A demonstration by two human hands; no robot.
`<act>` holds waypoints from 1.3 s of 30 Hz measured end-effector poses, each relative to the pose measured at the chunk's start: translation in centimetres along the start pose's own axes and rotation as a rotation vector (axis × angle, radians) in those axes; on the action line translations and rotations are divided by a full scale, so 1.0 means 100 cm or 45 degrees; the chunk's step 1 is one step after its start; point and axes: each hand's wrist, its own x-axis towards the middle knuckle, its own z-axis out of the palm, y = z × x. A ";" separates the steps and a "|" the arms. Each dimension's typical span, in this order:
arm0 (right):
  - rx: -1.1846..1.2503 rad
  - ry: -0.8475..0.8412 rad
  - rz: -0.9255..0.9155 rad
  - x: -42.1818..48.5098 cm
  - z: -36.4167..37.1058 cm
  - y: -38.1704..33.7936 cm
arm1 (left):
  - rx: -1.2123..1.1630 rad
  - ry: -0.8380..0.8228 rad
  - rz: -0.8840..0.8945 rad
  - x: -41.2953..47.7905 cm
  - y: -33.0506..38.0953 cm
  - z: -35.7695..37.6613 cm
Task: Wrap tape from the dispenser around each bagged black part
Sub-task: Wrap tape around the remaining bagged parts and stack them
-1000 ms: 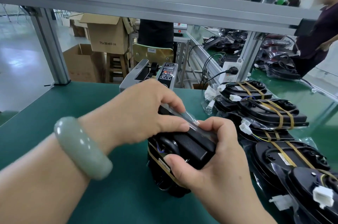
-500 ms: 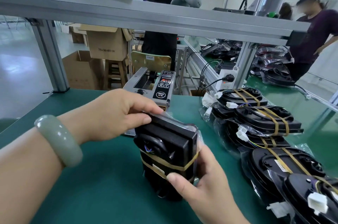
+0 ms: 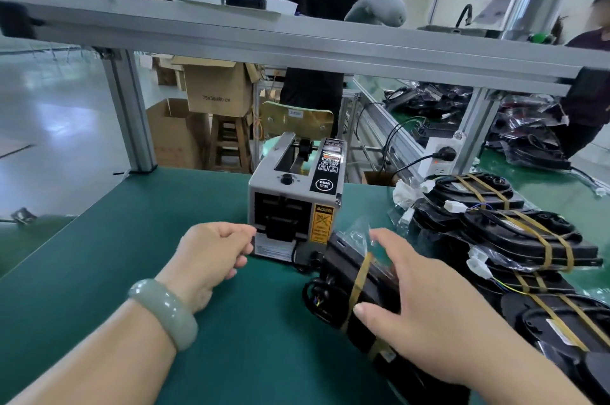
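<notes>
The bagged black part lies on the green mat just right of the grey tape dispenser. A brown tape band runs around it, and clear bag film sticks up at its far end. My right hand rests on top of the part with the fingers spread and fairly straight, the thumb against its near side. My left hand, with a pale green bangle on the wrist, hovers at the dispenser's front left corner. Its fingers are loosely curled and I see nothing in them. The dispenser's outlet slot is dark; no tape strip is visible.
Several taped black parts are heaped on the right of the green mat. An aluminium frame beam crosses overhead, with posts at left and right. A power strip and cables sit behind the dispenser. People stand beyond the bench, near cardboard boxes.
The part stood upright in both hands; now it lies tipped over to the right under my right hand. My left hand has let go and moved to the dispenser's front.
</notes>
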 end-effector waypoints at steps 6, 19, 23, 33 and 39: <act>0.056 -0.086 -0.014 0.007 0.015 -0.003 | -0.036 0.024 -0.083 0.013 0.013 0.024; 0.165 -0.131 -0.015 0.006 0.017 0.009 | -0.127 0.147 -0.181 0.021 0.029 0.049; 0.162 -0.141 -0.006 0.007 0.017 0.010 | -0.006 0.120 -0.153 0.032 0.028 0.050; 0.217 -0.145 0.044 0.008 0.012 0.005 | 0.022 -0.179 0.011 -0.018 0.039 0.032; 0.279 -0.144 0.000 0.001 0.017 -0.013 | 0.340 -0.356 0.352 -0.071 0.038 0.013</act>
